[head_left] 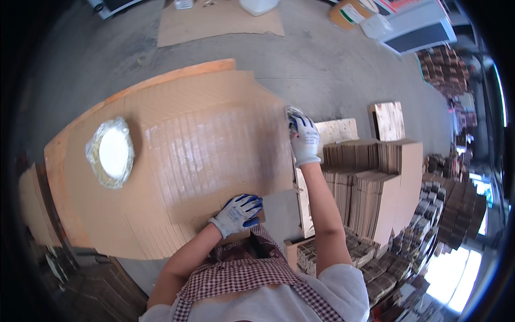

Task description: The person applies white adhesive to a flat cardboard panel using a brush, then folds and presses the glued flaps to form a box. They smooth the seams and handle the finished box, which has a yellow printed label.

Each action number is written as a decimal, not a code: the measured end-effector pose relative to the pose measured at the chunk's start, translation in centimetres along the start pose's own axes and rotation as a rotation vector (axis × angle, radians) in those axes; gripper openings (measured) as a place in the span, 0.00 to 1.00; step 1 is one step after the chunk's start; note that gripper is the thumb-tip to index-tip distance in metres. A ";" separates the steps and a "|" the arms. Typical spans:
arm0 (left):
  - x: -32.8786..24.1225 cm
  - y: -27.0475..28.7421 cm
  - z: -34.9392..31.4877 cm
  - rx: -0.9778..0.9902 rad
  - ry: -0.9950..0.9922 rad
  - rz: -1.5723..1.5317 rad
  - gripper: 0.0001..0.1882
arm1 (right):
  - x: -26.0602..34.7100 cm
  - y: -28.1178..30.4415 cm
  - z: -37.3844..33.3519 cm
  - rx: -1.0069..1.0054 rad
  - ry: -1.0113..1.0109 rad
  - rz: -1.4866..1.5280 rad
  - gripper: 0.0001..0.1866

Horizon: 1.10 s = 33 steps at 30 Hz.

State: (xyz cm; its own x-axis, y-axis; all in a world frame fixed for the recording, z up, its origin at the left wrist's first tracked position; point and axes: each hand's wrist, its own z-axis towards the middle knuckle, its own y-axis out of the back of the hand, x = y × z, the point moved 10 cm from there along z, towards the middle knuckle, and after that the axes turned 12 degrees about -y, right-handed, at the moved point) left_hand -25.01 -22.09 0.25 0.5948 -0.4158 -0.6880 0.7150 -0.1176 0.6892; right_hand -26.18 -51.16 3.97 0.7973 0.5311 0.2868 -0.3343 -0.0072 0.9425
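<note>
Handling cardboard (139,212): middle already glossy, margins still matte.
Left hand (236,216), near edge; right hand (306,138), right edge; both grips unclear.

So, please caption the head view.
Gloved left hand and right hand at the edges of a cardboard sheet, beside stacked cardboard pieces.

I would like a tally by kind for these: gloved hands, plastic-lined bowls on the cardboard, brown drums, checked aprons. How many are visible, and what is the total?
Gloved hands: 2
Bowl: 1
Drum: 1
Apron: 1
Total: 5
</note>
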 end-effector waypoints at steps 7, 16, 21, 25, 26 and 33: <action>0.4 -1.1 -1.6 -0.008 -0.010 -0.030 0.28 | 5.9 1.1 -0.5 0.095 -0.078 0.128 0.19; -3.4 6.8 -5.0 -0.246 -0.023 -0.040 0.30 | 19.0 0.3 -4.7 0.407 -0.384 0.965 0.17; -2.6 18.7 -14.8 -0.510 0.215 0.087 0.28 | 23.1 -2.5 -5.2 0.421 -0.485 1.346 0.16; -0.1 23.5 -25.5 -0.909 0.491 0.161 0.28 | 29.2 -4.1 -4.7 0.475 -0.334 1.229 0.16; 1.1 23.6 -27.3 -0.936 0.545 0.135 0.27 | 30.5 -4.8 -4.6 0.516 -0.346 1.204 0.16; 5.7 23.2 -30.6 -0.948 0.639 0.077 0.22 | 34.7 -8.3 -2.1 0.514 -0.268 0.954 0.13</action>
State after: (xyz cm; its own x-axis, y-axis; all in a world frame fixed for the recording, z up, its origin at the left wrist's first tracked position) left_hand 6.21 0.44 5.39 0.5331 0.1738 -0.8280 0.4965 0.7282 0.4724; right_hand 3.20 -30.87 5.78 0.4286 -0.0784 0.9001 -0.6687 -0.6974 0.2577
